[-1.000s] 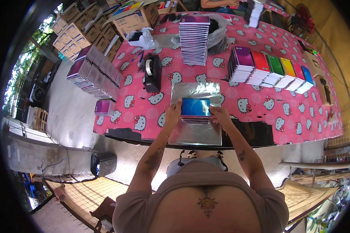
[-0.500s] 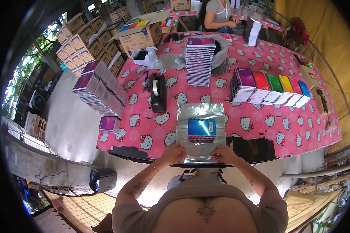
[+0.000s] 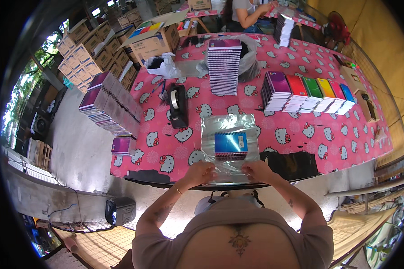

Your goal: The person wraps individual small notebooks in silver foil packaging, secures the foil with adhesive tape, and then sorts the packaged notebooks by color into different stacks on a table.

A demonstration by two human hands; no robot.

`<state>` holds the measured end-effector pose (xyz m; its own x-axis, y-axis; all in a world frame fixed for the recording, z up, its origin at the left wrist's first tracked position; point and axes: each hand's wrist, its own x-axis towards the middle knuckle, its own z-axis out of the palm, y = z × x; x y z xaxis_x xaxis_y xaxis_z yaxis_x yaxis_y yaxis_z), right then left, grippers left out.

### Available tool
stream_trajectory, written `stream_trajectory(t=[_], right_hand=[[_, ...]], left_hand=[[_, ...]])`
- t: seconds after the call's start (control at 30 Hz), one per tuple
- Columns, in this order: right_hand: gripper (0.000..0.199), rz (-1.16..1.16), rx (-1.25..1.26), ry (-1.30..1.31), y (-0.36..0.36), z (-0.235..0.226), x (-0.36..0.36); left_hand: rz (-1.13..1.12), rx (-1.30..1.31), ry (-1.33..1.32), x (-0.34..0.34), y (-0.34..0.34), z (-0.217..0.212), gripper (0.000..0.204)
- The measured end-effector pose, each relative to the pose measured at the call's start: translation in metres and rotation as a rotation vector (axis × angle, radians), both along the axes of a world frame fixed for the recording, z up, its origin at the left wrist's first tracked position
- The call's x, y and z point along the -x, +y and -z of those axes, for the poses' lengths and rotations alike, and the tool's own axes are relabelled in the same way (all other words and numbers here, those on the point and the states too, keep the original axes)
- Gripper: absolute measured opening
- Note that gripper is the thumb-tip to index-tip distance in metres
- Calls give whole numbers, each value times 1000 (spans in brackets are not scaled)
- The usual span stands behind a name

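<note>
A small stack of spiral notebooks with a blue cover on top [image 3: 230, 143] lies on a clear plastic sheet or bag [image 3: 229, 122] near the table's front edge. My left hand [image 3: 201, 173] pinches the plastic at its near left side. On the near right side, my right hand [image 3: 257, 172] grips it too, fingers closed. Both hands are just in front of the notebooks, apart from them. Between the hands the plastic is wrinkled and shiny. The fingertips are partly hidden.
A black tape dispenser [image 3: 178, 110] stands left of the plastic. Notebooks form a tall purple-topped stack [image 3: 224, 67], a multicoloured row [image 3: 307, 94] and big piles [image 3: 110, 105] at the left. Cardboard boxes [image 3: 155, 45] stand behind. A co-worker [image 3: 247, 13] sits at the far side.
My hands have moved slightly away from me, closer to the notebooks, still holding the plastic. The view has shifted a little. The co-worker's hands have risen.
</note>
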<state>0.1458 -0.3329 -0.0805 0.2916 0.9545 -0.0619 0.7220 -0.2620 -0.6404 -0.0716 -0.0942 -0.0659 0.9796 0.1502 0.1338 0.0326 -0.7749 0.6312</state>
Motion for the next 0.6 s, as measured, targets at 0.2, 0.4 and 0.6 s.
stream_trajectory(t=[0.2,0.4,0.6], right_hand=[[21,-13,-36,-77,5,4,4],[35,-14,-62,-57,6,-1,5],[33,-12,21,-56,4,-10,10]], left_hand=[[-13,15,32,2,7,23,15],[116,-31,42,1,8,9,25],[84,-78,-16,3,-1,1,22]])
